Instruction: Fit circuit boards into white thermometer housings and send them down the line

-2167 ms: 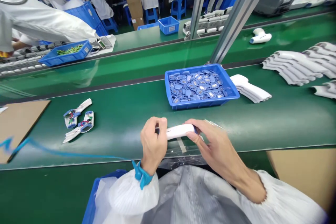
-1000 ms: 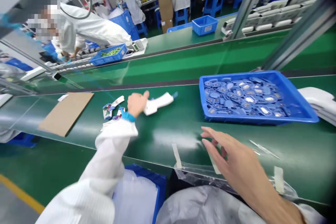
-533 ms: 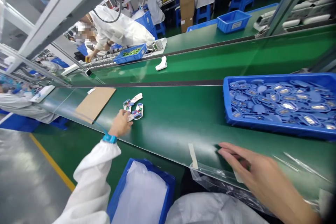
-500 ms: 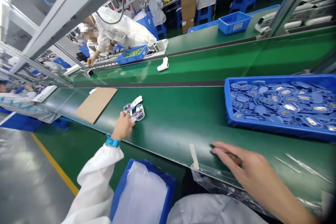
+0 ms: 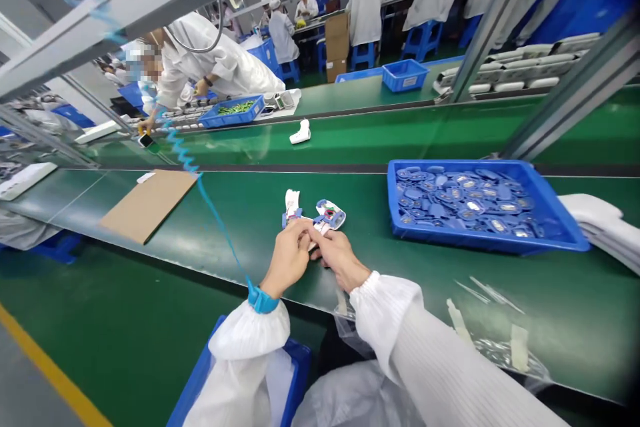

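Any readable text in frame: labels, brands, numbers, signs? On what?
None can be read.
Label on rear bin: too small.
Bin of green parts: end label too small.
Blue pieces in tray: any marks too small to tell.
White slip on cardboard: no writing legible.
White shells: no legible marking.

The housings (image 5: 292, 201) are smooth plastic, the tray (image 5: 450, 237) glossy plastic, the counter (image 5: 420, 273) smooth with a soft sheen, the board (image 5: 150, 207) matt cardboard, the post (image 5: 497, 21) metal, the sleeve (image 5: 450, 350) ribbed cloth.
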Available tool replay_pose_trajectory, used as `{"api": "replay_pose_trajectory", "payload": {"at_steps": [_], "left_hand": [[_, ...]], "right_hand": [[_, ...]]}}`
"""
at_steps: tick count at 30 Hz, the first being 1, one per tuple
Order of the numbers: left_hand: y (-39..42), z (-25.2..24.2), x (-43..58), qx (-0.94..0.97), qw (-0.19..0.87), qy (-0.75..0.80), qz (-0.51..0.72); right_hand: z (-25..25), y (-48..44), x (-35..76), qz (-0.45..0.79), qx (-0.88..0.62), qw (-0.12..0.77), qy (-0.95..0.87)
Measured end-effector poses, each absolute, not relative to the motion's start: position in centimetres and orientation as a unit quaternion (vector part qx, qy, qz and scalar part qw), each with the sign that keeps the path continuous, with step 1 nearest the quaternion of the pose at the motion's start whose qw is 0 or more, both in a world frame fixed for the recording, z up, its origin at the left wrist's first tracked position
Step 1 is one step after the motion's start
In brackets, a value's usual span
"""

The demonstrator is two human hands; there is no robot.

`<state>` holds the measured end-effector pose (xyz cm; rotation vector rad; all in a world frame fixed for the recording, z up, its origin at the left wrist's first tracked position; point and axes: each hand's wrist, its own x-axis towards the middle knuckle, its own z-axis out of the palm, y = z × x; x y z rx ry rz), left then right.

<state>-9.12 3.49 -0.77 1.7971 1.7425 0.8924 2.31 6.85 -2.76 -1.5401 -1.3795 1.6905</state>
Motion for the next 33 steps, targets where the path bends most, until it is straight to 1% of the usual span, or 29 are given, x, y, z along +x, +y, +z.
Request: {"api": "replay_pose_trajectory", "payload": {"at_steps": [2, 5, 7, 9, 11, 13, 16, 18, 20, 23, 25, 27, 28, 29, 33], "left_hand": [[3.9, 0.4, -8.7, 0.66, 0.252, 0.617, 0.347], [4.3, 2.1, -7.7, 0.687, 0.189, 0.605, 0.356], [4.6, 3.1, -6.8, 0.714, 0.181, 0.577, 0.352], [4.7, 3.7, -5.6, 0.731, 0.24, 0.543, 0.338], [4.5, 3.9, -4.2, 0.742, 0.324, 0.504, 0.3], [4.0, 3.7, -2.4, 0.738, 0.414, 0.467, 0.256], [2.8, 2.9, 0.4, 0.698, 0.516, 0.439, 0.232], [1.9, 2.3, 2.0, 0.68, 0.539, 0.435, 0.24], [1.2, 2.0, 3.2, 0.678, 0.545, 0.428, 0.245], [0.6, 1.8, 4.4, 0.69, 0.534, 0.425, 0.24], [0.4, 1.7, 5.0, 0.706, 0.494, 0.449, 0.237], [0.6, 1.5, 5.3, 0.698, 0.443, 0.507, 0.243], [0.8, 1.3, 5.4, 0.68, 0.435, 0.534, 0.252], [1.0, 1.1, 5.4, 0.653, 0.451, 0.549, 0.262], [2.0, 0.7, 4.7, 0.508, 0.635, 0.507, 0.285]], "right_hand": [[-2.1, 6.5, 4.2, 0.579, -0.569, 0.254, -0.527], [-0.5, 5.0, 8.5, 0.521, -0.564, 0.271, -0.58], [0.5, 3.7, 11.9, 0.463, -0.551, 0.271, -0.639], [1.1, 2.3, 15.1, 0.383, -0.541, 0.255, -0.704], [1.3, 1.2, 17.9, 0.315, -0.539, 0.219, -0.75], [1.3, 0.2, 20.2, 0.292, -0.544, 0.201, -0.761], [1.6, -0.9, 22.5, 0.299, -0.545, 0.247, -0.743], [2.0, -1.4, 23.3, 0.287, -0.55, 0.285, -0.73], [2.5, -1.7, 23.4, 0.247, -0.559, 0.296, -0.734], [3.4, -2.0, 23.0, 0.152, -0.555, 0.31, -0.757], [4.0, -2.2, 23.0, 0.088, -0.549, 0.324, -0.765], [4.1, -2.0, 23.6, 0.06, -0.57, 0.327, -0.751], [3.7, -1.9, 24.3, 0.06, -0.594, 0.323, -0.735], [3.1, -1.7, 25.2, 0.066, -0.622, 0.31, -0.716], [-1.4, -1.1, 30.1, 0.053, -0.712, 0.196, -0.672]]}}
